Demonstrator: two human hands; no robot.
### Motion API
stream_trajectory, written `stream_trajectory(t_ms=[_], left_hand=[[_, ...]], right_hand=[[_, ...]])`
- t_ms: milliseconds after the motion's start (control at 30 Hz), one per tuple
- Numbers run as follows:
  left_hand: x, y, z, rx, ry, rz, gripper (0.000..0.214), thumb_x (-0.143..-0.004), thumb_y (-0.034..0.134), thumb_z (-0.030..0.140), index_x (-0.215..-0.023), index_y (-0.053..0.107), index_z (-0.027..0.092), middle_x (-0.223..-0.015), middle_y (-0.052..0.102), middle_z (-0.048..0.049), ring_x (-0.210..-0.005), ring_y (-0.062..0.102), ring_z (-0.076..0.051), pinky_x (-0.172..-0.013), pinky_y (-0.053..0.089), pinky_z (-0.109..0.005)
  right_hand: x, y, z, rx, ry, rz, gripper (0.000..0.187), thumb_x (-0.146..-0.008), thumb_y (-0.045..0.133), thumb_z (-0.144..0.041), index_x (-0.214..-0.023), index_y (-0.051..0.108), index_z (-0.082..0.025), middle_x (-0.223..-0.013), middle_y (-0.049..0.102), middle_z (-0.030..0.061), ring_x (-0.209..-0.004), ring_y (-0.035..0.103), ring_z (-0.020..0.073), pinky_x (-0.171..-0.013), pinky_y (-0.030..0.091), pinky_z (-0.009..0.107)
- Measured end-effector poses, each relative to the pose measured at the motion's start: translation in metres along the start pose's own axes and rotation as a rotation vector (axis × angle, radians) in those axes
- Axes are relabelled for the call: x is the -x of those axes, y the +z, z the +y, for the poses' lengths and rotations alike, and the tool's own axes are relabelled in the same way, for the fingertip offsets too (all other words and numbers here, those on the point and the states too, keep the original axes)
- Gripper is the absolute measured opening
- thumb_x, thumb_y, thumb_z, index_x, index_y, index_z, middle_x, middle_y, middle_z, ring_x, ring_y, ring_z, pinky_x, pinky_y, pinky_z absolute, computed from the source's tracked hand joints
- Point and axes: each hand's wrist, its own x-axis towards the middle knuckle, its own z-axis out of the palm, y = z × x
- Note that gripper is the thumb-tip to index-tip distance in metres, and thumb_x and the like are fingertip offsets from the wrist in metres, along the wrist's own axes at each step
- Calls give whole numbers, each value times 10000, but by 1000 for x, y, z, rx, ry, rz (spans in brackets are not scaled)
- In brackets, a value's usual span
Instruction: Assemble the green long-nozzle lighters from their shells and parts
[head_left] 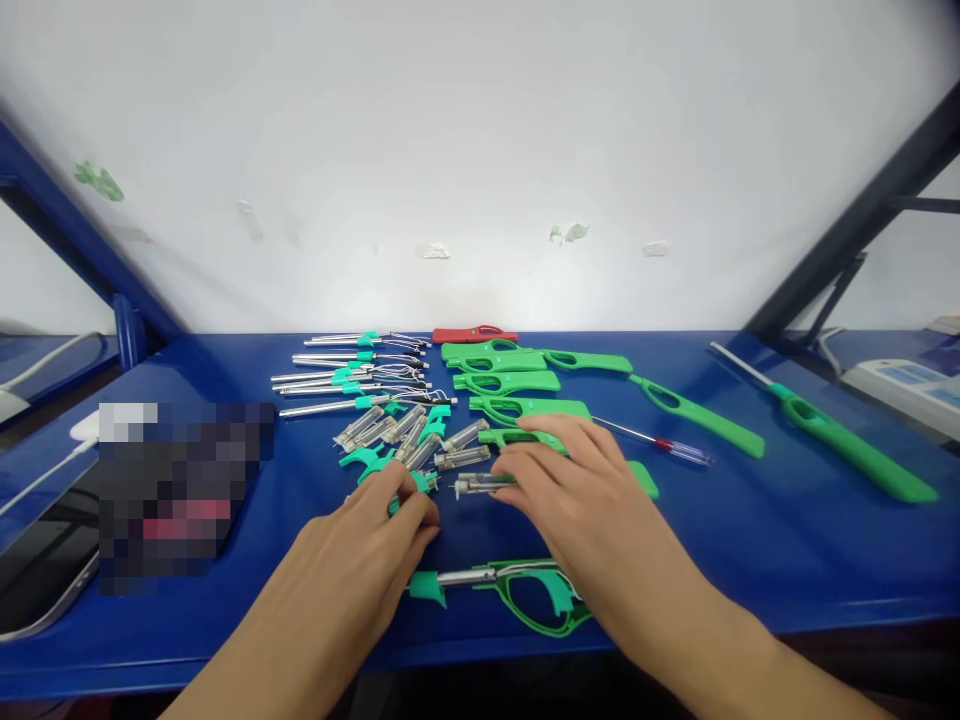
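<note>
bright, even, diffuse light from above: white wall (480, 120) near washed out, dull sheen on the blue bench (750, 540), only faint soft shadows under left hand (375, 535) and right hand (574, 495), centre sharp, straight lines bowing at the edges, pixelated block (184, 490) at left.

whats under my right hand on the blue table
A green lighter shell lies under the right hand, with green showing on both sides of it. The fingertips touch a clear tube part. Whatever else the palm covers is hidden.
</note>
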Motion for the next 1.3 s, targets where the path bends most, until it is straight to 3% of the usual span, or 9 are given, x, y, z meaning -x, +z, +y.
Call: stream_trajectory(t_ms=[133,233,333,433,667,867,1033,1200,1300], left_hand=[[-2,-5,1,45,-29,-14,272,-1077,477,150,-1044,732,242,-1042,701,-54,-699,746,-201,-486,514,-261],[-9,-11,1,161,-74,-5,291,-1110,442,211,-1053,724,253,-1064,746,-42,-802,776,-205,-616,568,-277],[-25,-21,1,376,-144,44,251,-1090,490,301,-1019,728,259,-949,793,-4,-814,779,-203,-700,569,-291],[-46,-34,1,567,-245,73,202,-1016,591,343,-907,745,268,-802,801,38,-733,767,-186,-645,541,-270],[-64,-55,9,702,-369,258,166,-958,704,405,-902,823,305,-846,824,45,-742,750,-175,-575,548,-244],[-58,-59,18,765,-313,362,127,-967,734,304,-908,833,357,-869,823,102,-713,735,-117,-600,539,-202],[-63,-53,26,751,-146,415,193,-1012,681,202,-934,815,318,-949,810,73,-823,741,-113,-642,553,-187],[-65,-49,34,676,-107,483,205,-982,722,126,-970,780,322,-877,793,131,-680,674,-48,-615,516,-131],[-62,-50,34,631,-119,509,198,-972,732,129,-970,753,325,-869,782,154,-641,656,-30,-597,501,-112]], right_hand=[[7,-13,12,-135,112,43,124,-1109,618,-195,-1171,723,-219,-1020,842,63,-1090,752,265,-1135,518,534],[10,-23,23,-181,199,105,216,-1133,585,-277,-1318,693,-254,-1023,832,49,-1040,759,265,-1000,592,485],[14,-30,33,-229,202,127,302,-1122,606,-287,-1417,667,-264,-1019,819,43,-970,768,254,-889,618,432],[20,-33,40,-265,223,159,211,-1103,646,-279,-1295,734,-274,-1085,815,42,-973,763,234,-844,612,381],[23,-38,38,-367,323,122,88,-1073,708,-325,-1155,716,-357,-1125,822,-49,-999,776,193,-859,599,332],[18,-40,31,-385,373,124,52,-1047,730,-353,-1091,753,-366,-1053,844,-71,-944,804,200,-782,621,321],[15,-39,24,-470,349,120,82,-1070,692,-327,-1090,764,-360,-1021,850,-81,-943,801,187,-862,626,328],[14,-40,17,-526,384,59,159,-1093,649,-369,-1163,789,-397,-1046,851,-80,-1116,783,202,-814,625,294],[13,-40,16,-560,422,61,177,-1097,641,-377,-1165,804,-394,-994,835,-69,-1075,783,192,-780,621,282]])
